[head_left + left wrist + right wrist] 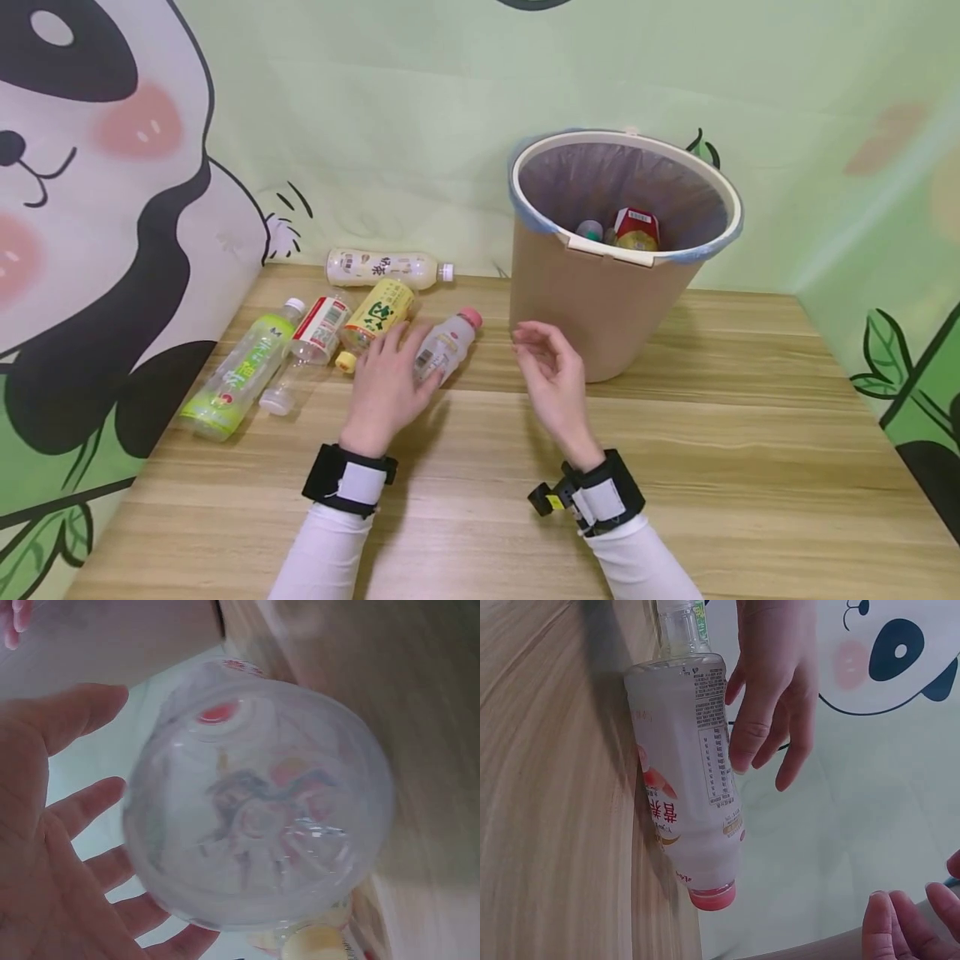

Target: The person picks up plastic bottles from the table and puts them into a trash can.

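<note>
A white plastic bottle with a pink cap [448, 343] lies on its side on the wooden table. Over its near end hovers my left hand [388, 385], thumb and fingers spread around it. In the left wrist view the clear base of this bottle [259, 810] faces the camera, beside the parted fingers [105, 866]. The right wrist view shows its label and pink cap [713, 897], with the left hand [776, 697] just above. My right hand [553, 382], loosely curled and holding nothing, is in front of the tan bin [592, 300].
Left of the hands lie a yellow-labelled bottle [381, 312], a clear bottle with a red-and-white label [321, 329] and a green-labelled bottle [243, 367]. A milk-tea bottle [382, 268] lies behind them near the wall. Inside the lined bin are a red carton [637, 229] and another bottle [590, 230].
</note>
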`<state>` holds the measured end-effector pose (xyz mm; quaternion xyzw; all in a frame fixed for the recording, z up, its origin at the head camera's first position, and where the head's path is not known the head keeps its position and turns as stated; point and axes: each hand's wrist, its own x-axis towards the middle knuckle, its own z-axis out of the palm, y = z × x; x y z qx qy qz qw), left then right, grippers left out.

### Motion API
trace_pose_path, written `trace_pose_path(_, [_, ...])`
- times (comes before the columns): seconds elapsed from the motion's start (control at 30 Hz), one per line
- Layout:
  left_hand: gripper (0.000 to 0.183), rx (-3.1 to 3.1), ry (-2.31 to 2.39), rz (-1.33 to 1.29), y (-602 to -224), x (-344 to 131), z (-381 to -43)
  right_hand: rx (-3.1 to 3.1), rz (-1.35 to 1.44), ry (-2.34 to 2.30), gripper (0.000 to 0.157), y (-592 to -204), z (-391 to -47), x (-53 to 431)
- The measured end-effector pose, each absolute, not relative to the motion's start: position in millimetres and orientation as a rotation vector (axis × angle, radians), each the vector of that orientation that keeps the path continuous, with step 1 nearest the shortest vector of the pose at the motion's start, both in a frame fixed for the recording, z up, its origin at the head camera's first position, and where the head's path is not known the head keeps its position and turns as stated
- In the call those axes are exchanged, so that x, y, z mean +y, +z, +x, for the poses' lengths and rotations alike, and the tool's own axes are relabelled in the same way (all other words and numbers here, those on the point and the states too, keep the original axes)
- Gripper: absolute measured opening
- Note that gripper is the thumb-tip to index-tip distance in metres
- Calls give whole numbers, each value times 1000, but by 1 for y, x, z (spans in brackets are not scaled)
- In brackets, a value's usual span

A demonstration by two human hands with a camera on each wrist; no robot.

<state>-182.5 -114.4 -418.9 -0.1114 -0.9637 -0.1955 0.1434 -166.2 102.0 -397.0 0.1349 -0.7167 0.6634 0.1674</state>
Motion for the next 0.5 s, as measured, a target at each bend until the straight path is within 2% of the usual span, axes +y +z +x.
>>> trace_pose_path(0.3, [72, -2860, -547, -308, -428, -114, -185, -2044, 393, 1874, 26, -401, -167, 103])
trace_pose_path(0.5, [73, -2872, -527, -296, -431, -113, -184, -2119, 341, 1884, 27, -382, -154, 98])
